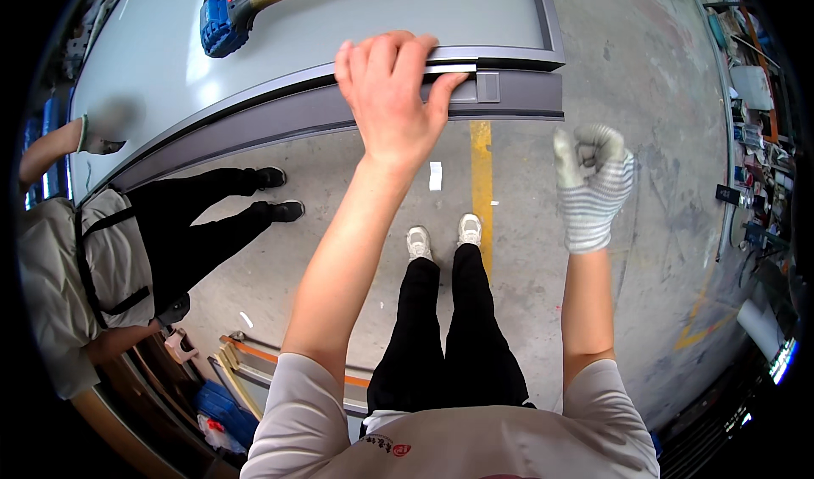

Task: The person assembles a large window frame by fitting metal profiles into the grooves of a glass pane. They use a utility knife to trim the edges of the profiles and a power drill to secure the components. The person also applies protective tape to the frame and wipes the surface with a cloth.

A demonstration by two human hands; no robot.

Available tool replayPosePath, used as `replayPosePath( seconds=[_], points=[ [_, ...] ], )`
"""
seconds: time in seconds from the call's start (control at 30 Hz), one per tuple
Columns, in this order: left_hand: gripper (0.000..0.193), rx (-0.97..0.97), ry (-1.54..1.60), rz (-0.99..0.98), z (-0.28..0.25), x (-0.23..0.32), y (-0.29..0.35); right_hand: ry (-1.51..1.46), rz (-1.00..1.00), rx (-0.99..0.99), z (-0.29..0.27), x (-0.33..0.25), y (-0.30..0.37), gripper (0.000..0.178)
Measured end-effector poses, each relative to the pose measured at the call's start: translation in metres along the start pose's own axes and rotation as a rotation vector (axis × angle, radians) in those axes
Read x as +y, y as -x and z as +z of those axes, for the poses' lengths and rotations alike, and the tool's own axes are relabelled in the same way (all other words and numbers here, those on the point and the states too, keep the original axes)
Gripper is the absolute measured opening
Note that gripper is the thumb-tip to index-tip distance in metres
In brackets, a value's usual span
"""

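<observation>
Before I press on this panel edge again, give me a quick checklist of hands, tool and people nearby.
1. Left hand bare, gripping the grey frame edge: ok.
2. Right hand gloved, fisted, clear of the panel: ok.
3. Blue power drill lying on the panel, away from both hands: ok.
4. Co-worker standing close at the panel's left: not ok.
5. Small grey end piece seated flush: cannot tell.

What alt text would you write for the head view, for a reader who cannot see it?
A bare left hand grips the edge of a grey panel, while the gloved right hand is held in a fist above the concrete floor. A blue drill lies on the panel; another person stands at left.
</observation>
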State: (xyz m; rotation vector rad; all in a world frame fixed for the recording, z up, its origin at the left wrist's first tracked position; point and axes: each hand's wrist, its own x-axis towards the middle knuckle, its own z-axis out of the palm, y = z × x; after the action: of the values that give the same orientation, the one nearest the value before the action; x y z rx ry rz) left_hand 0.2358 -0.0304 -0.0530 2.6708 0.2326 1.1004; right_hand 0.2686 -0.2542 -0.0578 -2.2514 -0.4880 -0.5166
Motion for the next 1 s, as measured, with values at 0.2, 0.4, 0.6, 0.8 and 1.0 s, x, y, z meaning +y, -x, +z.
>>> replayPosePath(
  seconds=[0.2,0.4,0.6,0.8,1.0],
  points=[
    [0.035,-0.011,-0.092,0.051,0.002,0.005,0.000,0.006,-0.033,-0.278,-0.027,0.011,0.075,0.018],
    [0.038,-0.205,-0.089,0.340,-0.011,-0.003,-0.030,-0.084,0.093,-0.619,-0.048,0.001,0.128,0.015],
    [0.038,-0.251,-0.116,0.378,-0.015,0.005,-0.039,-0.073,0.204,-0.671,-0.057,0.005,0.151,0.017],
    [0.040,-0.312,-0.188,0.424,-0.015,0.002,-0.041,-0.129,0.288,-0.638,-0.059,0.012,0.157,0.014],
    [0.041,-0.185,-0.210,0.402,-0.015,0.006,-0.034,-0.115,0.273,-0.676,-0.056,0.019,0.171,0.013]
  ],
)
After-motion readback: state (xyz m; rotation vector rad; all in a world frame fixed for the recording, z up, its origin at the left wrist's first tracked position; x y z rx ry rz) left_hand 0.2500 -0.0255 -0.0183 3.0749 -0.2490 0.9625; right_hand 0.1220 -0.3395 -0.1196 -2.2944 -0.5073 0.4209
